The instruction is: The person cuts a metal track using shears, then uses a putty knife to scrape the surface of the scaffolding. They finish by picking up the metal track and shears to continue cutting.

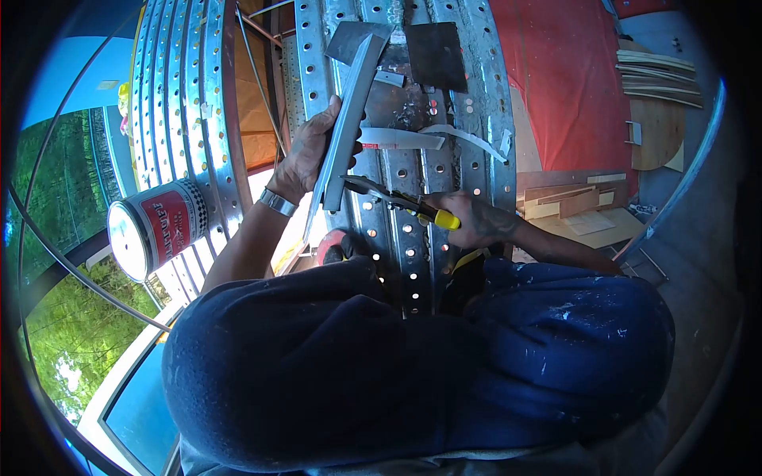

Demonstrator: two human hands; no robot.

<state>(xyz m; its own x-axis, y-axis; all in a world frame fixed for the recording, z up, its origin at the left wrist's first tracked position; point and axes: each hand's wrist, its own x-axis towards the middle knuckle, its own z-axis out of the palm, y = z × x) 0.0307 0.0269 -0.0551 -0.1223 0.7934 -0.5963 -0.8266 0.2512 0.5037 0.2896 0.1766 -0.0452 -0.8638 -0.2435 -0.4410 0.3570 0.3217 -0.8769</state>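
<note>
My left hand (304, 155), with a metal watch band at the wrist, is closed around a long grey folded strip (349, 119). The strip slants from upper right to lower left, above the perforated metal plank. In my right hand (480, 222) are snips (405, 201) with black and yellow handles. Their jaws point left and meet the strip near its lower end. Beyond my hands, a dark square plate (436, 57) and a smaller grey plate (341, 41) lie on the plank. A pale strip (409, 140) and a thin curved offcut (472, 141) lie nearer.
A large can (167, 226) with a red label stands on another perforated plank (178, 87) at left. My bent knees (556, 341) fill the foreground. Red sheeting (563, 79), stacked thin boards (655, 75) and wood pieces (579, 198) are at right. Cables hang at left.
</note>
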